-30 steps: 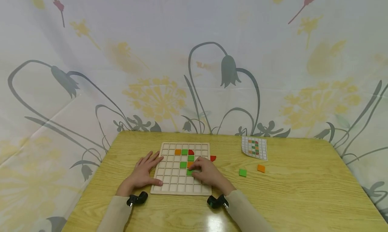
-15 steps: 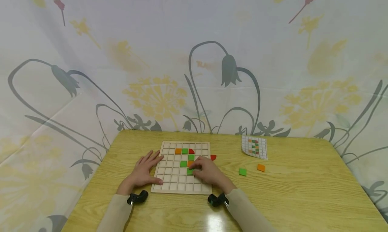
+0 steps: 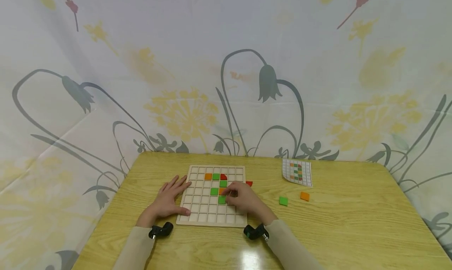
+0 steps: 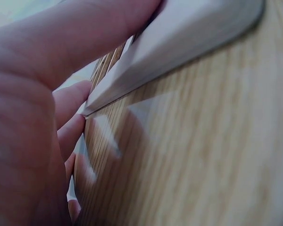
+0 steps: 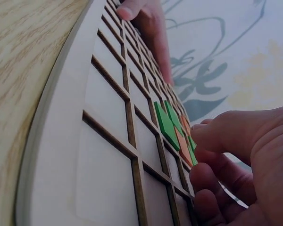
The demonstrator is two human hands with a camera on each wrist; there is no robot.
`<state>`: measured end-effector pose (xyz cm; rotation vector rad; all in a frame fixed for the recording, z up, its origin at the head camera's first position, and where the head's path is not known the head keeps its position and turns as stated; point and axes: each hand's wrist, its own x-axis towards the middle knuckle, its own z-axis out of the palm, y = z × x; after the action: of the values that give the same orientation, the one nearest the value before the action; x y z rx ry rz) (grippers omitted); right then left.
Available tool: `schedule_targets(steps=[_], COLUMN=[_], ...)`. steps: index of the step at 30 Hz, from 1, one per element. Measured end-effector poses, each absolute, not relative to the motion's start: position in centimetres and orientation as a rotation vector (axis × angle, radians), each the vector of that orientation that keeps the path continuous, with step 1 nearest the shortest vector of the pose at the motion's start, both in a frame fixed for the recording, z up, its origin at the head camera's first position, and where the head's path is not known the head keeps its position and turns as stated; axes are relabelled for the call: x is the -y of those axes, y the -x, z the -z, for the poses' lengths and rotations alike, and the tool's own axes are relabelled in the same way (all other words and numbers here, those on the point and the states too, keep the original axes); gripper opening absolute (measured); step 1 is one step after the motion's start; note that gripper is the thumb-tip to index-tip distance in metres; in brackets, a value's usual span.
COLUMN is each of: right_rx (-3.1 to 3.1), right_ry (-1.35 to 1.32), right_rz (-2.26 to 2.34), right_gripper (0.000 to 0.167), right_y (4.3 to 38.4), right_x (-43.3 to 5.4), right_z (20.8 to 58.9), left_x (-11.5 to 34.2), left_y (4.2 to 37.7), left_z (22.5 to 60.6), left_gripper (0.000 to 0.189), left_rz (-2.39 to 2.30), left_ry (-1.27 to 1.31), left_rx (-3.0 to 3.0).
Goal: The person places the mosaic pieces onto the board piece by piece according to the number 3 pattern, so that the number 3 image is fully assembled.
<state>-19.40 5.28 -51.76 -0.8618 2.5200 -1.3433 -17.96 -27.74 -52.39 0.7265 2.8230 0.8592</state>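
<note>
A square wooden grid board (image 3: 205,219) lies on the table with coloured tiles in some cells. My left hand (image 3: 166,201) rests spread along its left edge, thumb on the near corner area; in the left wrist view, the thumb (image 4: 89,35) lies over the rim. My right hand (image 3: 245,199) is over the board's right half, fingers loosely bent beside a green tile (image 3: 221,199) and an orange tile (image 3: 221,191). In the right wrist view, the fingertips are close to the tiles, and no tile shows between them. Another green tile (image 3: 214,191) sits left of the orange one.
A red rounded piece (image 3: 249,183) lies at the board's right edge. Farther right are a loose green tile (image 3: 283,201) and a loose orange tile (image 3: 305,196). A curled paper pattern card (image 3: 297,172) lies at the table's back, before a flower-printed curtain (image 3: 176,66).
My right fingers have drawn back slightly to the right, showing more of the near green tile. The left hand stays in place on the board's edge.
</note>
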Motion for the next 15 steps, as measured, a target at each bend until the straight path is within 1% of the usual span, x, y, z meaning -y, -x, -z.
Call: schedule_targets(steps=[15], right_rx=[-2.59], right_ry=[0.857], right_rz=[1.336], right_gripper=[0.015], right_y=[19.2], right_x=[-7.2], right_z=[50.8], left_x=[27.6], left_y=[17.8], left_z=[52.2], left_gripper=[0.102], left_rz=[-0.852], left_ry=[-0.729], left_rx=[-2.83])
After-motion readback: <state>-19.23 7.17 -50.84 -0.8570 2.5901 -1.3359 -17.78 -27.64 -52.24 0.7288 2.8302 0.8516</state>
